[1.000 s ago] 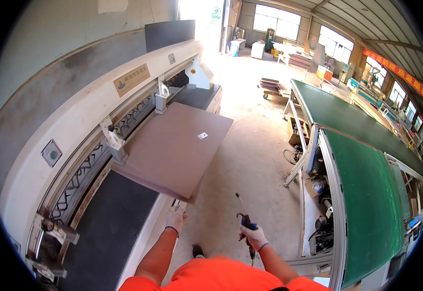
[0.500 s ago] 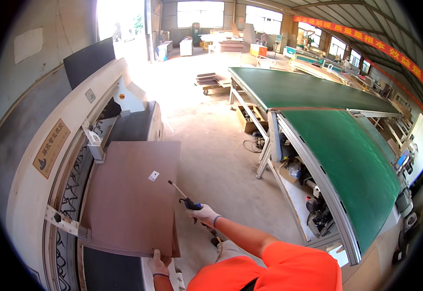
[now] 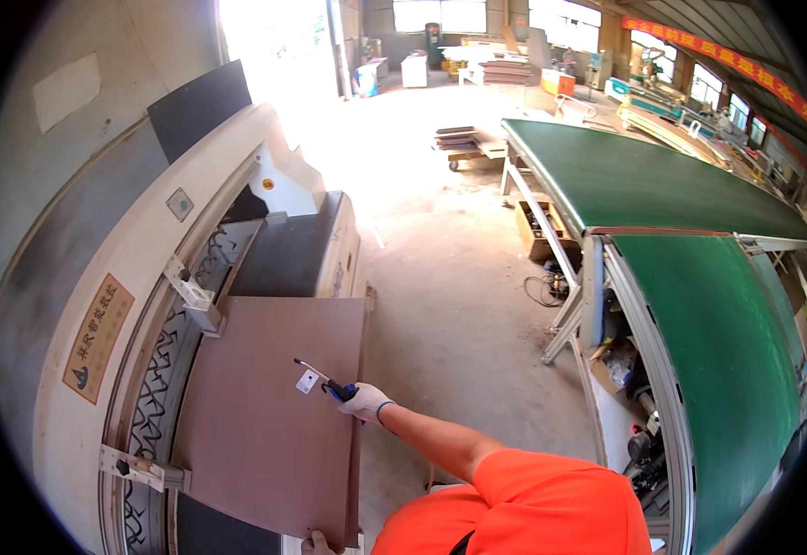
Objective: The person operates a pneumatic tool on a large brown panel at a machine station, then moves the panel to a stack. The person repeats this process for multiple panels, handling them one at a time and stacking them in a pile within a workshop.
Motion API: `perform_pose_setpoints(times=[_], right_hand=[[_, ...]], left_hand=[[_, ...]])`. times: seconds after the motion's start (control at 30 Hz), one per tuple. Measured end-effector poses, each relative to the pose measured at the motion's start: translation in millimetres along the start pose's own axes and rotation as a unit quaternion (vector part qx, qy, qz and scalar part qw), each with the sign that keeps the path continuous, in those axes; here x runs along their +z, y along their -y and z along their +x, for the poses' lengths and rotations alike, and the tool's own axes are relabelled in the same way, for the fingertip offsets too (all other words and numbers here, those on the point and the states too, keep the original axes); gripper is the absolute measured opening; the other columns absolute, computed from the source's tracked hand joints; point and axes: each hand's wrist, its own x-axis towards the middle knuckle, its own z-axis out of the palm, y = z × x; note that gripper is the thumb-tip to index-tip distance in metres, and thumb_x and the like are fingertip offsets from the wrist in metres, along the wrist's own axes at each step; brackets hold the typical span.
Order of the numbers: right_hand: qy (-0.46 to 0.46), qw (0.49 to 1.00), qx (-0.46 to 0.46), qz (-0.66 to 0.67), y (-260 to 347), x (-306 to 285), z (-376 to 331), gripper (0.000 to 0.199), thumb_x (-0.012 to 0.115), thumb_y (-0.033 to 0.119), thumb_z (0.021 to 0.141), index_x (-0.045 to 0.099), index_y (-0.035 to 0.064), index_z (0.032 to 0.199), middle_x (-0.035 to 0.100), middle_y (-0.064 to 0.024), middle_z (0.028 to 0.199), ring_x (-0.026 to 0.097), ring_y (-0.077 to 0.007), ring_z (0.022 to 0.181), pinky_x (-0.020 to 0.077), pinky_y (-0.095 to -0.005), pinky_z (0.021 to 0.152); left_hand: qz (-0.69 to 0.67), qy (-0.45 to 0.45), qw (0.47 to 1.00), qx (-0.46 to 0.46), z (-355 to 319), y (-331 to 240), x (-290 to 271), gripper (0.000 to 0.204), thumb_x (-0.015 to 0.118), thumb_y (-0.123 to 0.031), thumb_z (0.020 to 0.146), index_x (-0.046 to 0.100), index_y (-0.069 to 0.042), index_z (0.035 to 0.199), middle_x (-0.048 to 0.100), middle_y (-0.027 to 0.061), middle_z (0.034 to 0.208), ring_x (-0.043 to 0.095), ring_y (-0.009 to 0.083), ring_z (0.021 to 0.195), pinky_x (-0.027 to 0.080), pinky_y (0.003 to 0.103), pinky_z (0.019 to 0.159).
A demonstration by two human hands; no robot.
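My right hand (image 3: 364, 403), in a white glove, is closed around a blue-and-black air blow gun (image 3: 339, 391). Its thin nozzle points left over a brown flat panel (image 3: 255, 416), close to a small white label (image 3: 307, 381) on the panel's face. At the near right corner of the panel, my left hand (image 3: 315, 544) grips the edge with a finger or thumb on top; the lower frame edge cuts off most of it. More sheets seem to lie under the top panel.
Left, the panel rests at a long white machine (image 3: 190, 176) with metal clamps (image 3: 133, 467) and a dark bed (image 3: 283, 254). A green conveyor table (image 3: 699, 351) stands to the right. Farther off are a low cart of boards (image 3: 459, 139) and an open box (image 3: 540, 231) on the floor.
My right hand has brought the blow gun left, from beside the panel's right edge to over the panel near the label. My left hand stays at the near corner. The view has shifted left.
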Motion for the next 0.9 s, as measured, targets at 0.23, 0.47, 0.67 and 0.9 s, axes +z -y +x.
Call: perform_pose_setpoints(times=[0.23, 0.47, 0.67, 0.9], right_hand=[[0.008, 0.998, -0.039, -0.055, -18, -5, 34, 0.044, 0.078, 0.038, 0.077, 0.067, 0.0053, 0.104, 0.071, -0.0113, 0.088, 0.070, -0.0238, 0.073, 0.0573, -0.0371, 0.067], [0.123, 0.945, -0.039, 0.300, -85, -12, 22, 0.021, 0.081, 0.024, 0.083, 0.066, 0.0110, 0.091, 0.061, 0.0032, 0.076, 0.058, -0.0112, 0.067, 0.0475, -0.0330, 0.059], [-0.047, 0.924, 0.034, 0.377, -171, -69, -11, 0.015, 0.078, 0.012, 0.091, 0.066, 0.0061, 0.084, 0.064, -0.0024, 0.074, 0.059, -0.0153, 0.060, 0.0473, -0.0327, 0.056], [0.044, 0.984, 0.098, 0.143, -127, -107, -130, 0.025, 0.079, 0.028, 0.090, 0.065, 0.0102, 0.077, 0.059, -0.0008, 0.059, 0.054, -0.0146, 0.049, 0.0432, -0.0336, 0.050]], left_hand=[[-0.048, -0.036, 0.996, -0.063, 31, 26, -1, 0.037, 0.070, -0.029, 0.100, 0.067, 0.003, 0.119, 0.069, 0.0115, 0.103, 0.066, 0.0230, 0.087, 0.059, 0.037, 0.065], [-0.107, -0.113, 0.988, 0.017, -7, -3, 36, 0.044, 0.061, -0.030, 0.104, 0.055, -0.001, 0.137, 0.068, 0.0099, 0.116, 0.068, 0.0204, 0.095, 0.059, 0.037, 0.065], [-0.051, -0.101, 0.994, -0.011, -27, -29, 51, 0.041, 0.057, -0.028, 0.102, 0.061, 0.001, 0.131, 0.067, 0.0100, 0.115, 0.064, 0.0180, 0.097, 0.056, 0.036, 0.070], [-0.139, -0.075, 0.987, -0.040, -68, -3, 55, 0.019, 0.060, -0.016, 0.102, 0.066, -0.001, 0.111, 0.068, 0.0067, 0.094, 0.067, 0.0131, 0.075, 0.055, 0.027, 0.057]])
